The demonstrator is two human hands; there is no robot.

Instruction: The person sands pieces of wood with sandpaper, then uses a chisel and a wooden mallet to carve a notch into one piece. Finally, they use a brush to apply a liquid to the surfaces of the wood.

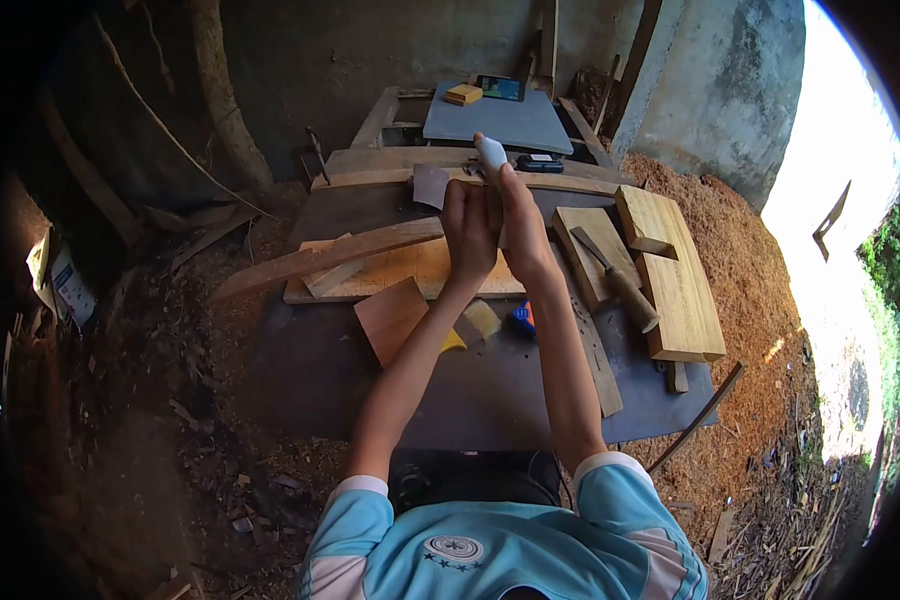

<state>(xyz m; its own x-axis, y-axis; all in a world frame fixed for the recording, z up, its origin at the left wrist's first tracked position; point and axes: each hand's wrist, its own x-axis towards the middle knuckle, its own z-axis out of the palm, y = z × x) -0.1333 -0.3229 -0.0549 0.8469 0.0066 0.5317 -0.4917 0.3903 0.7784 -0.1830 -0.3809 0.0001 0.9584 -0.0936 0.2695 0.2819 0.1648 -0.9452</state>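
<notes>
My left hand (470, 228) is closed in a fist above the middle of the workbench. Against it is my right hand (526, 228), its fingers mostly hidden. A small white piece (492, 153) shows at the top of my hands; its kind and what lies between my palms I cannot make out. Beneath them are a long wooden board (395, 268) and a rough wooden strip (330, 262). A grey sheet (430, 186), probably sandpaper, lies just beyond my left hand. A blue tape measure (523, 317) sits beside my right forearm.
On the right, a wood-handled chisel (625, 293) rests across a board, beside a notched wooden block (680, 290). A reddish wood square (394, 318) lies left. At the back, a grey panel (500, 122) bears a phone (501, 88) and a yellow block (463, 94). Sawdust (750, 300) covers the ground.
</notes>
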